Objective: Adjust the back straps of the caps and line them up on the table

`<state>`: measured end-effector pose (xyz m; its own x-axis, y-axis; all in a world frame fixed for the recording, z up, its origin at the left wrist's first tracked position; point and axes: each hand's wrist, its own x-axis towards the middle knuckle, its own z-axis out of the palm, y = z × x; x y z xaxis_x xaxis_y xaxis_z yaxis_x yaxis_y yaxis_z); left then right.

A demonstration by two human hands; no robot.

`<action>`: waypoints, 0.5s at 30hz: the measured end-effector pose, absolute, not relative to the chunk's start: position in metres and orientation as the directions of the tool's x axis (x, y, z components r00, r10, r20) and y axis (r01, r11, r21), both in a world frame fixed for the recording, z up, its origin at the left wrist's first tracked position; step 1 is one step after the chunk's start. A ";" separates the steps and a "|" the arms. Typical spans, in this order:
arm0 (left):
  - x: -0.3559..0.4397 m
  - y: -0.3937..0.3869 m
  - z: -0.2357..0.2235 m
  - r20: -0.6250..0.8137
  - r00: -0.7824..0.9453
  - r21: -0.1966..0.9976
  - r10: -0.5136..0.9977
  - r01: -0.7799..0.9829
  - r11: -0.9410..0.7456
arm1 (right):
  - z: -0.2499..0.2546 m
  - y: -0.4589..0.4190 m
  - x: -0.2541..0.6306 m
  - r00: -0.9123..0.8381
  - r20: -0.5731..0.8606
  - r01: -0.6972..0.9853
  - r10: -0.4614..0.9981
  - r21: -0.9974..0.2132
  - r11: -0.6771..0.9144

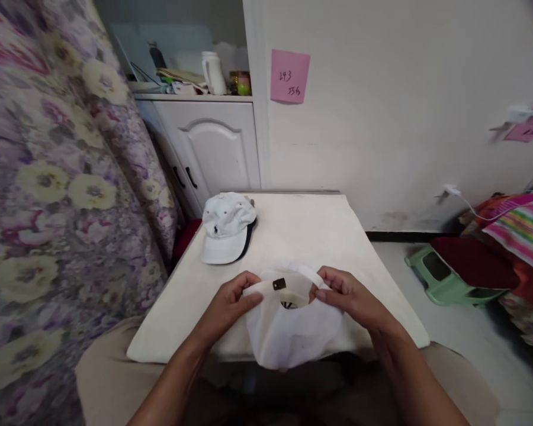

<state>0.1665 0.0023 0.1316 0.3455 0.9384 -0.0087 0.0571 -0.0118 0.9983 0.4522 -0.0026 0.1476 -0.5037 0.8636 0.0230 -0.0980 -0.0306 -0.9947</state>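
At the near edge of the cream-covered table [302,231], a white baseball cap [293,343] hangs between the left hand [231,303] and right hand [349,294], each pinching its rear rim; its dark buckle [279,284] sits between them, nearer the left.

1. The desk [302,231] has a pale cream top with rounded near corners.
2. At its far left sits 1 white cap [224,222], brim toward the near side, small dark emblem on the front.
3. A dark brim [249,239] shows from under the white one, along its right edge.
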 end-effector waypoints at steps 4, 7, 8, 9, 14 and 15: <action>0.173 -0.001 0.144 -0.053 0.374 0.985 0.926 0.171 -0.013 | 0.150 0.001 0.445 -0.485 -0.004 -0.118 0.875 -0.991 -0.070; 0.180 -0.005 0.157 -0.017 0.356 0.975 0.934 0.214 -0.064 | 0.155 0.004 0.445 -0.463 -0.022 -0.075 0.886 -0.995 -0.064; 0.181 -0.006 0.161 0.011 0.346 0.969 0.938 0.228 -0.096 | 0.157 0.005 0.445 -0.458 -0.023 -0.055 0.889 -0.997 -0.053; 0.183 -0.007 0.165 0.039 0.337 0.961 0.941 0.244 -0.128 | 0.159 0.007 0.446 -0.461 -0.017 -0.037 0.887 -0.999 -0.038; 0.185 -0.009 0.178 0.122 0.301 0.921 0.946 0.320 -0.220 | 0.165 0.009 0.455 -0.523 0.053 -0.079 0.850 -0.997 0.014; 0.186 -0.009 0.178 0.125 0.295 0.926 0.947 0.309 -0.218 | 0.164 0.008 0.456 -0.523 0.058 -0.094 0.850 -0.996 0.010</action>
<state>0.1858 -0.0090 0.1780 0.2951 0.9473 0.1249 0.3090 -0.2183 0.9257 0.4559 0.0081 0.1643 -0.5229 0.8504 0.0582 -0.0939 0.0105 -0.9955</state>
